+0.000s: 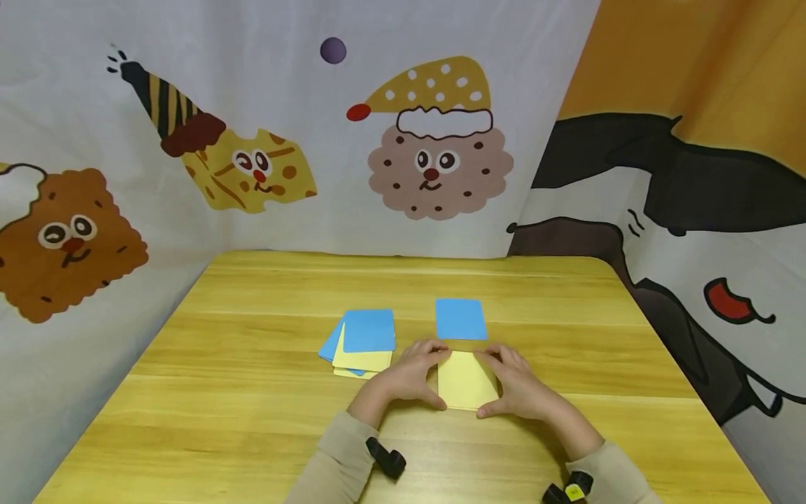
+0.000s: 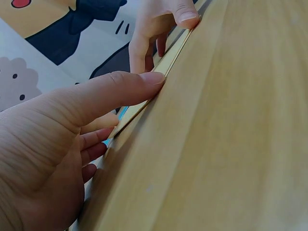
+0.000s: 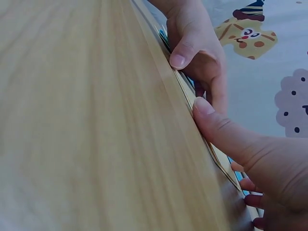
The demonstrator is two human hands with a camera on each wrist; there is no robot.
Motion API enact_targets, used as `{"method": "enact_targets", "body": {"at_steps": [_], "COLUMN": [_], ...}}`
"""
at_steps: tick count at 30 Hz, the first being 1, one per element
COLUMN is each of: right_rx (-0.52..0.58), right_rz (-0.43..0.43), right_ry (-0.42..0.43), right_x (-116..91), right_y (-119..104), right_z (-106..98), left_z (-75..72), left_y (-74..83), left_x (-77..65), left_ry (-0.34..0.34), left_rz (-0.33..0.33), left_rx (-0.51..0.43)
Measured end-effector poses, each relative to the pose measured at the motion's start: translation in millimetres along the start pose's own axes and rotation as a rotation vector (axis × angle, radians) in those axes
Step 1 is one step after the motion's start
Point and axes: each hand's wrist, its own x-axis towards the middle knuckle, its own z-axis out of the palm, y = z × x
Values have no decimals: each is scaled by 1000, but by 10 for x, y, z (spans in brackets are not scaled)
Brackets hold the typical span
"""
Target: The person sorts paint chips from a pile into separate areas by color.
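A yellow square paper [image 1: 466, 381] lies on the table in front of me in the head view, with more than one thin layer showing at its edge in the wrist views. My left hand [image 1: 411, 374] holds its left side, thumb at the near corner and index finger at the far corner. On the opposite side my right hand [image 1: 521, 385] grips it the same way, its thumb [image 3: 204, 107] on the near edge in the right wrist view. Just beyond the yellow paper lies a blue square paper [image 1: 461, 319].
Left of my left hand sits a loose pile of blue and yellow square papers, a blue sheet [image 1: 369, 330] on top. The wooden table [image 1: 220, 399] ends at a curtain [image 1: 340, 175] printed with cartoon figures. A black wrist device [image 1: 387, 458] is strapped at my left sleeve.
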Motion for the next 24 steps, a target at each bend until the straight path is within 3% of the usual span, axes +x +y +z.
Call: {"method": "enact_targets", "body": {"at_steps": [8, 14, 24], "right_rx": [14, 51, 42], "right_rz": [5, 2, -50], "right_ry": [-3, 37, 109], "right_x": [-3, 31, 224], "right_y": [25, 17, -60], "right_z": [27, 0, -4], "left_z": [-3, -47, -304], "left_y": [-15, -21, -75], "left_x": [-6, -31, -118], "left_ry": [6, 4, 135], "left_rz": [15, 7, 25], "left_rx": [-2, -73, -152]}}
